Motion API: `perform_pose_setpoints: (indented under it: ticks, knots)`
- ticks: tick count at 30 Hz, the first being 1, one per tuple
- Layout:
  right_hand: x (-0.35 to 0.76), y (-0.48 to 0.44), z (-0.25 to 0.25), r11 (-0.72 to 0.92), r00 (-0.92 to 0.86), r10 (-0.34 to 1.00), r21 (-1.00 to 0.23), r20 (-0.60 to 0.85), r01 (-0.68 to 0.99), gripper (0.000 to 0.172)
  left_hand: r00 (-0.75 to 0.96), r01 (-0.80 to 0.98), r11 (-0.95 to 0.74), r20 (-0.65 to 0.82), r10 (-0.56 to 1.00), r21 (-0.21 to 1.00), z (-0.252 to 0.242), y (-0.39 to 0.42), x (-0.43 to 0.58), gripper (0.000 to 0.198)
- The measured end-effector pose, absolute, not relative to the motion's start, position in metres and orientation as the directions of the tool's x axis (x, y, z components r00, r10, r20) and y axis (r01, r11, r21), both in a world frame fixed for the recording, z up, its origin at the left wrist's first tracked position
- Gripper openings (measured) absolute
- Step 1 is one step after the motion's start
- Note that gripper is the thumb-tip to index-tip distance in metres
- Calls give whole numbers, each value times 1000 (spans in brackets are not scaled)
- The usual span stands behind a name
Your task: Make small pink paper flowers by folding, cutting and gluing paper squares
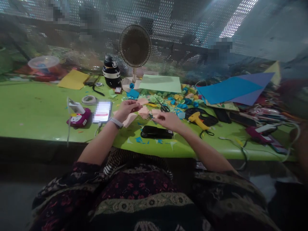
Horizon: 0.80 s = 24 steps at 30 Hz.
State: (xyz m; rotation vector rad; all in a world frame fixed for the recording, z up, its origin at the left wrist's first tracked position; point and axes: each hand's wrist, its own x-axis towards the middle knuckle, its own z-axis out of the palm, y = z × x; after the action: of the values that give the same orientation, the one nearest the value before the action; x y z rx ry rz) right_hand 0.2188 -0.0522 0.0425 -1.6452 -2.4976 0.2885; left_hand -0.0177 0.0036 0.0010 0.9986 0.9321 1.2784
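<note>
My left hand [130,107] pinches a small pink paper piece [142,101] above the green table [43,110]. My right hand [166,121] has its fingers curled together beside more pink paper [156,113]; whether anything small is between them is hidden. Another pink piece [144,113] lies between the hands, and a larger pink sheet [129,120] lies under my left wrist. A black stapler [157,132] rests in front of my hands, near the table edge. Black-handled scissors [165,108] lie just behind my right hand.
Paper scraps [175,99] are heaped behind my hands. A lit phone [102,111], tape roll [89,100] and purple device [79,118] stand left. A yellow glue gun [198,120] and blue sheets [231,89] lie right. Behind are a fan [135,46] and bottle [112,73].
</note>
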Motion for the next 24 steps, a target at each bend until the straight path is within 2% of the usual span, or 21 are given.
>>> perform_pose_setpoints:
  ticks: [3, 7, 11, 13, 15, 17, 19, 22, 24]
  knots:
    - [214, -28, 37, 351, -359, 931, -108, -67, 930, 39, 78, -295, 19, 4, 997, 955, 1, 3, -18, 12]
    - [205, -22, 30, 368, -376, 923, -101, -77, 924, 24, 85, -302, 13, 13, 996, 953, 1, 3, -18, 14]
    - [210, -29, 32, 362, -386, 919, -215, -80, 907, 14, 70, -310, 11, 11, 998, 951, 4, 1, -16, 10]
    - [221, -30, 35, 332, -370, 927, -322, -62, 887, 14, 68, -308, 15, 7, 998, 951, 5, 0, -15, 9]
    - [235, -27, 38, 270, -291, 957, -379, 2, 885, 17, 67, -300, 17, 3, 998, 954, 6, -1, -14, 9]
    - [249, -18, 39, 181, -159, 983, -326, 94, 928, 20, 67, -297, 15, 5, 998, 955, 5, 0, -15, 10]
    - [262, -8, 38, 58, -30, 989, -195, 143, 979, 20, 72, -296, 17, 4, 997, 955, 3, 1, -15, 12]
    - [272, 4, 32, -63, 66, 994, -29, 84, 998, 23, 81, -293, 26, -2, 997, 956, 2, 2, -16, 14]
    - [273, 7, 27, -72, 71, 997, 13, 34, 997, 25, 83, -288, 28, -4, 997, 957, 2, 1, -17, 14]
